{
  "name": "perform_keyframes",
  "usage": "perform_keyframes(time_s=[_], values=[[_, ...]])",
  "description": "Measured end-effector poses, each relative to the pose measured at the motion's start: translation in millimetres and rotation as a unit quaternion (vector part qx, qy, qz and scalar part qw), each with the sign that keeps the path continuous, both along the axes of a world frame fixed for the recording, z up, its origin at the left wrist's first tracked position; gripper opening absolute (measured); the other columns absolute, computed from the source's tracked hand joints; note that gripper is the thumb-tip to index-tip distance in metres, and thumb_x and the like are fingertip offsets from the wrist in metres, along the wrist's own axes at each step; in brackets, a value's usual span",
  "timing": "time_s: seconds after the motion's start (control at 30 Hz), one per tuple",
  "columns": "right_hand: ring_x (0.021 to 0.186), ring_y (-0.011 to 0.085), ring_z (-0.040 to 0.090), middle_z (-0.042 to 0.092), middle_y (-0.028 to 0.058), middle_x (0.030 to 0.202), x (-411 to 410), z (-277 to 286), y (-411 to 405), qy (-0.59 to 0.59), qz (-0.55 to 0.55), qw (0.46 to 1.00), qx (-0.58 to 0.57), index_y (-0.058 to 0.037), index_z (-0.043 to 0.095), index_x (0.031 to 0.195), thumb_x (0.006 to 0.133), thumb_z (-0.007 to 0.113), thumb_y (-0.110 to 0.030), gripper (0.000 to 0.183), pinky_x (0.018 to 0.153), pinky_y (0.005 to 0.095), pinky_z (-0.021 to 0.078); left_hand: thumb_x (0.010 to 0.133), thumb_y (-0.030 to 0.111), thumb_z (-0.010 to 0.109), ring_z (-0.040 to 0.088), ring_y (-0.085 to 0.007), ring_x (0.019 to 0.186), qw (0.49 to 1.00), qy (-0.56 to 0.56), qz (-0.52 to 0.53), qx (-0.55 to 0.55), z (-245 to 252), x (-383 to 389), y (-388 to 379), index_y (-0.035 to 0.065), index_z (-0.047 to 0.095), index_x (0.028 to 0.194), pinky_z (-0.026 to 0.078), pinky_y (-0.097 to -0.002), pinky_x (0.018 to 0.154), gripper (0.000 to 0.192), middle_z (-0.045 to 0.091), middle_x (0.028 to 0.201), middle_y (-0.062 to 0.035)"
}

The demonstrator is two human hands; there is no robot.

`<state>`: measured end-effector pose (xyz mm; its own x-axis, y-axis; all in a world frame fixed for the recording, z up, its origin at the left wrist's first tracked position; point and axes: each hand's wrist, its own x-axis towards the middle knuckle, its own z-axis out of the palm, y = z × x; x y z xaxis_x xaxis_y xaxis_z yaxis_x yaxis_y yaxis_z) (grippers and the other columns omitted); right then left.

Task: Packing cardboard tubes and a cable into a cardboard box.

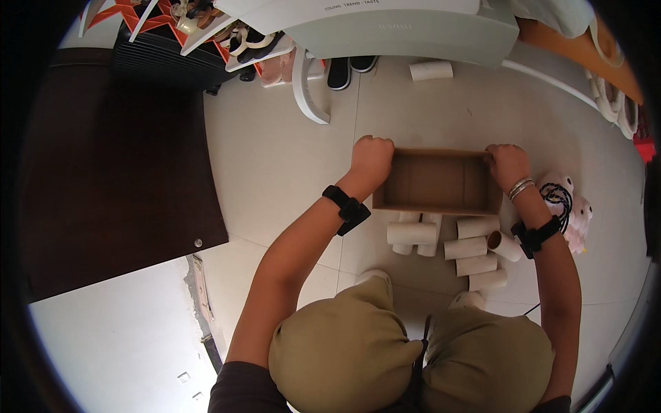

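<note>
An open cardboard box point(439, 210), bare inside, is held between my two hands above the tiled floor. My left hand point(373, 159) grips its left end near the far corner. At the far right corner, my right hand point(508, 164) has its fingers on the rim. Just below the box, a cardboard tube point(411, 233) lies across others on the floor. To the right of these lie several more pale cardboard tubes point(466, 248), one with its open end showing. Another cardboard tube point(431, 70) lies apart, farther off.
Pink plush toys point(579, 222) with a dark cord lie right of my right wrist. Ahead stand a grey-green cabinet point(408, 33), a curved white leg point(305, 95) and dark slippers point(339, 74). Shoe racks point(261, 58) stand at upper left; a dark door point(119, 170) is at left.
</note>
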<state>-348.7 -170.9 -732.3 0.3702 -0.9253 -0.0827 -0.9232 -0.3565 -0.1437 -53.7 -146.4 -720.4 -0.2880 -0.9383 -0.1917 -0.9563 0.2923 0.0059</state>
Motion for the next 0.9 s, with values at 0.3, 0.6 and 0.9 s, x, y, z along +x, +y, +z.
perform_keyframes(time_s=[0.3, 0.6, 0.9], values=[[0.078, 0.0299, 0.062, 0.064, 0.0136, 0.077, -15.3, 4.5, 8.5, -0.051, -0.011, 0.999, 0.002, -0.0111, 0.067, 0.093, 0.075, 0.062, -0.017, 0.02, 0.069, 0.0398, 0.05, 0.076, 0.022, 0.064, 0.06, -0.03, 0.073, 0.99, 0.1, 0.035, 0.095, 16.3, 0.9, -8.1, 0.0025, 0.063, 0.08, 0.049, -0.0363, 0.065, 0.02, 0.063, 0.072, -0.0133], [0.117, 0.0324, 0.044, 0.046, 0.0183, 0.129, -27.7, -11.8, 24.3, -0.354, -0.087, 0.93, 0.05, -0.0096, 0.034, 0.136, 0.082, 0.061, -0.019, 0.061, 0.1, 0.0355, 0.0346, 0.084, 0.047, 0.057, 0.05, -0.0385, 0.109, 0.979, 0.201, 0.014, 0.009, -24.1, 69.7, -127.9, -0.0081, 0.052, 0.115, 0.038, -0.0402, 0.095, 0.063, 0.053, 0.114, -0.029], [0.118, 0.028, 0.043, 0.05, 0.0119, 0.124, -19.0, -46.8, 38.3, -0.466, -0.18, 0.863, 0.069, -0.0111, 0.042, 0.13, 0.084, 0.046, -0.004, 0.047, 0.102, 0.0343, 0.0326, 0.083, 0.059, 0.045, 0.029, -0.0404, 0.129, 0.995, 0.081, 0.038, -0.04, -92.7, 69.7, -187.2, -0.0079, 0.033, 0.132, 0.026, -0.0432, 0.105, 0.083, 0.031, 0.137, -0.0282]])
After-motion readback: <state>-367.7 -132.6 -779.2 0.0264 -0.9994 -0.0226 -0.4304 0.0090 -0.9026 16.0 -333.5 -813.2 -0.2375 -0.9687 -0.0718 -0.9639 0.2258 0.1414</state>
